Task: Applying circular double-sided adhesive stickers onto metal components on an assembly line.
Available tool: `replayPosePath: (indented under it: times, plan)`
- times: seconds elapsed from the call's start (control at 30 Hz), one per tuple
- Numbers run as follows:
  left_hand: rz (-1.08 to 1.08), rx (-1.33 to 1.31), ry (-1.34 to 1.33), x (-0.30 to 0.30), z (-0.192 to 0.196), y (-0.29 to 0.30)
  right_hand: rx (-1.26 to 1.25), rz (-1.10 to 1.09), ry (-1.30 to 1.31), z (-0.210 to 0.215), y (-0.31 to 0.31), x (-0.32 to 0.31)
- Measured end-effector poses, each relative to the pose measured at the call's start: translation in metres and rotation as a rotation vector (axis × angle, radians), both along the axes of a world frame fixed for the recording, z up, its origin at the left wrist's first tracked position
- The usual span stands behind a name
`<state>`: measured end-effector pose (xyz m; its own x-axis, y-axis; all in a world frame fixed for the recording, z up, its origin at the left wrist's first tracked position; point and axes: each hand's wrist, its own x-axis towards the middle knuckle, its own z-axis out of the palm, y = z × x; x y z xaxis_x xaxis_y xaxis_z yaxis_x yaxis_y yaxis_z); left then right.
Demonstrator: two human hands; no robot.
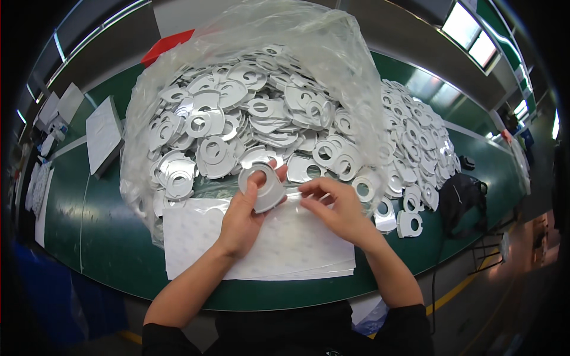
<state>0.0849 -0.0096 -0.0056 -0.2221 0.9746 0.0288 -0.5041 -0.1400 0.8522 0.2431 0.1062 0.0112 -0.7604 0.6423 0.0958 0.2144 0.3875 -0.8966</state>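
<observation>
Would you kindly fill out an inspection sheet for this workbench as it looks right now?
Surface: green table, a stack of white sheets at the near edge.
Job's things: grey flat plastic ring piece in the left hand; clear plastic bag heaped with the same pieces; a loose pile of pieces to the right.
Clutter: white sheet stack at left; red object behind the bag; black item at right.
Hands: left hand pinches the ring piece; right hand beside it, fingers by the piece's edge, contact unclear.
Cables: one dark cable hangs below the table edge.
Surroundings: bright windows upper right; floor with a yellow line.
</observation>
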Motion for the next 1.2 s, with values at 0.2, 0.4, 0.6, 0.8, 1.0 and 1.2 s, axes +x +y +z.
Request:
replayPosePath:
  times: [0.2, 0.4, 0.6, 0.8, 1.0, 1.2]
  plan:
    - [0.018, -0.047, -0.32, -0.004, -0.014, 0.001, 0.279, 0.026, -0.314, -0.002, 0.006, 0.013]
    - [-0.059, -0.12, -0.436, -0.006, -0.016, 0.006, 0.389, 0.058, -0.392, 0.0, 0.008, 0.008]
    - [-0.006, -0.174, -0.375, -0.002, -0.014, 0.007, 0.29, 0.231, -0.626, 0.014, 0.029, -0.008]
    - [0.016, -0.185, -0.38, -0.002, -0.015, 0.006, 0.394, 0.195, -0.506, 0.004, 0.021, -0.002]
    - [0.025, -0.189, -0.379, -0.001, -0.014, 0.007, 0.431, 0.167, -0.448, 0.003, 0.02, 0.0]
    - [0.032, -0.205, -0.334, 0.0, -0.014, 0.007, 0.248, 0.213, -0.614, 0.019, 0.022, -0.007]
